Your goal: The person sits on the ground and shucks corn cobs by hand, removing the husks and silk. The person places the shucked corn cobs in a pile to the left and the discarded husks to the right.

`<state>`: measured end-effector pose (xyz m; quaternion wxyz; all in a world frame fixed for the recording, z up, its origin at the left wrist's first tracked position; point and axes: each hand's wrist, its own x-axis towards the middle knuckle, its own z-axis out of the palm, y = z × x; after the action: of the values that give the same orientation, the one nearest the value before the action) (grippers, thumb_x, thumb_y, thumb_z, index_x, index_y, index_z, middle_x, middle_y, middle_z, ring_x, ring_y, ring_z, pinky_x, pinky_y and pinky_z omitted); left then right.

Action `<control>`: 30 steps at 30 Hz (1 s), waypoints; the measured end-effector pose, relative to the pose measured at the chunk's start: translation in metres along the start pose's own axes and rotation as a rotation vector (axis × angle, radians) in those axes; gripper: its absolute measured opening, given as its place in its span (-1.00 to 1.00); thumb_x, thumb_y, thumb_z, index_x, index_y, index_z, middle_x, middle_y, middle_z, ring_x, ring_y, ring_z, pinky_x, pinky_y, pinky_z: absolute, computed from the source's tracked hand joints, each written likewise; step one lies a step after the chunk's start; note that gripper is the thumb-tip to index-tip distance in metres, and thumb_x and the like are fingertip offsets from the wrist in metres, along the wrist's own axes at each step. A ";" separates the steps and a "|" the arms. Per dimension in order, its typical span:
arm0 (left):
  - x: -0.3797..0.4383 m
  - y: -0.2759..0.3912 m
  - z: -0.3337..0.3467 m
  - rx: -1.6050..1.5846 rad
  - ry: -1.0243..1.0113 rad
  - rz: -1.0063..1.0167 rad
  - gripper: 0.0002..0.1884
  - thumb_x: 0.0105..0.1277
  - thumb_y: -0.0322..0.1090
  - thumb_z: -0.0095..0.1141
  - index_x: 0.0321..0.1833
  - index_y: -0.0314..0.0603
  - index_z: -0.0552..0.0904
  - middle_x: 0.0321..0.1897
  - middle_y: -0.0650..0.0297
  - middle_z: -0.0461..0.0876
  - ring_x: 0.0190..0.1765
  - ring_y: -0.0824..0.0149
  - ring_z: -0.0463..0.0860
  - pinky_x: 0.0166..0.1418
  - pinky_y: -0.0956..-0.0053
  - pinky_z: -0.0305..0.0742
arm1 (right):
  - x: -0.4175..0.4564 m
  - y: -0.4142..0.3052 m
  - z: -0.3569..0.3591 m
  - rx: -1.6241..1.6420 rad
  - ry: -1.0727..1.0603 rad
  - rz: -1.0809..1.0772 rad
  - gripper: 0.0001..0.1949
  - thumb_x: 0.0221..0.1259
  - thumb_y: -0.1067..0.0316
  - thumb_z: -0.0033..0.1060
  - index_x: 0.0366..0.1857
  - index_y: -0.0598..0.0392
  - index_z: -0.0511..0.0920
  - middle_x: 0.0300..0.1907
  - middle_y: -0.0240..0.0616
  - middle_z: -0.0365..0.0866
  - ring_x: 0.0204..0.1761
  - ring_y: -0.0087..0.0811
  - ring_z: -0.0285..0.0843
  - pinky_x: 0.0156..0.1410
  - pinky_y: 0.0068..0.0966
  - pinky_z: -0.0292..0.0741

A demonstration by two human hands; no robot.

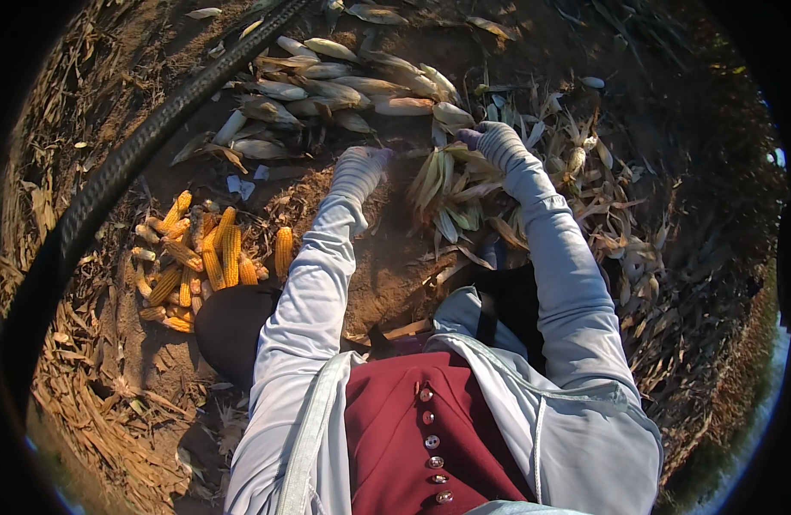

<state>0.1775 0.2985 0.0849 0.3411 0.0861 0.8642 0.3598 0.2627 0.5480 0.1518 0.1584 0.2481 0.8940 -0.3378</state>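
Observation:
My left hand (pixel 363 168), in a striped knit glove, hovers over the soil below the pile of unhusked corn ears (pixel 334 87); its fingers are blurred, and I cannot tell whether they hold anything. My right hand (pixel 487 138), gloved alike, is at the pile's right end, beside a corn ear in pale husk (pixel 452 116). Its fingertips are partly hidden, so a grip on that ear cannot be made out. Loose green and tan husks (pixel 450 187) spread just below the right hand. Husked yellow corn cobs (pixel 202 251) are heaped at the left, with a single yellow cob (pixel 283 252) near my left forearm.
A dark braided cable or strap (pixel 144 141) crosses the view at the left. More dry husks (pixel 582 154) lie at the right, and dry stalks (pixel 80 386) cover the ground at the left. Small white scraps (pixel 241 187) rest between the pile and the cobs.

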 end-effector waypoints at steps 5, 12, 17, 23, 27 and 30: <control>-0.001 0.000 0.014 -0.269 -0.027 0.387 -0.12 0.28 0.03 0.16 0.49 0.01 -0.10 0.37 0.07 0.19 0.39 0.12 0.20 0.37 0.33 0.27 | -0.007 -0.001 0.007 0.245 -0.007 -0.216 -0.37 0.13 -0.02 0.28 0.29 -0.06 0.34 0.14 -0.07 0.49 0.21 -0.22 0.42 0.27 -0.38 0.37; -0.011 0.038 -0.011 -0.230 0.271 0.933 -0.21 0.38 0.00 0.04 0.53 0.20 -0.12 0.49 0.13 -0.03 0.50 0.15 0.05 0.43 0.27 0.19 | 0.007 0.023 0.024 0.916 -0.031 -0.008 -0.32 0.27 -0.20 0.03 0.36 0.01 0.25 0.30 -0.20 0.35 0.36 -0.21 0.21 0.39 -0.22 0.16; -0.032 0.066 0.045 -0.695 0.118 0.835 -0.34 0.41 0.03 -0.03 0.47 -0.05 0.13 0.42 0.11 0.17 0.43 0.22 0.21 0.46 0.34 0.11 | -0.015 0.032 0.113 1.575 0.078 0.452 -0.26 0.33 -0.31 -0.22 0.36 0.10 0.14 0.34 -0.15 0.21 0.31 -0.15 0.15 0.31 0.07 0.14; 0.004 -0.037 0.117 0.076 0.014 0.245 -0.35 0.34 0.31 -0.33 0.42 0.25 0.26 0.32 0.13 0.38 0.38 0.02 0.30 0.49 0.17 0.02 | -0.004 0.014 0.113 1.756 -0.143 0.254 -0.25 0.32 -0.37 -0.42 0.40 0.00 0.11 0.42 -0.18 0.09 0.41 -0.11 0.02 0.43 0.03 -0.03; 0.027 -0.127 0.108 0.053 -0.155 -0.327 -0.25 0.35 0.30 -0.29 0.40 -0.14 0.24 0.39 0.10 0.23 0.42 0.07 0.22 0.47 0.22 0.06 | -0.028 0.020 -0.033 1.534 0.568 -0.135 -0.32 0.33 -0.34 -0.38 0.41 -0.15 0.13 0.45 -0.29 0.12 0.45 -0.21 0.06 0.48 -0.14 -0.05; 0.032 -0.098 0.096 -0.620 -0.038 -0.451 -0.35 0.38 0.28 -0.30 0.28 -0.08 0.39 0.26 0.13 0.39 0.33 0.14 0.33 0.38 0.21 0.17 | -0.053 -0.016 -0.040 1.378 0.816 -0.371 -0.42 0.40 -0.20 -0.29 0.38 -0.12 0.20 0.41 -0.32 0.21 0.40 -0.26 0.17 0.47 -0.20 0.01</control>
<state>0.2250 0.2938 -0.0476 0.4375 -0.2067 0.7051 0.5184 0.2934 0.5468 0.2129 -0.4253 0.2411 0.5000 -0.7148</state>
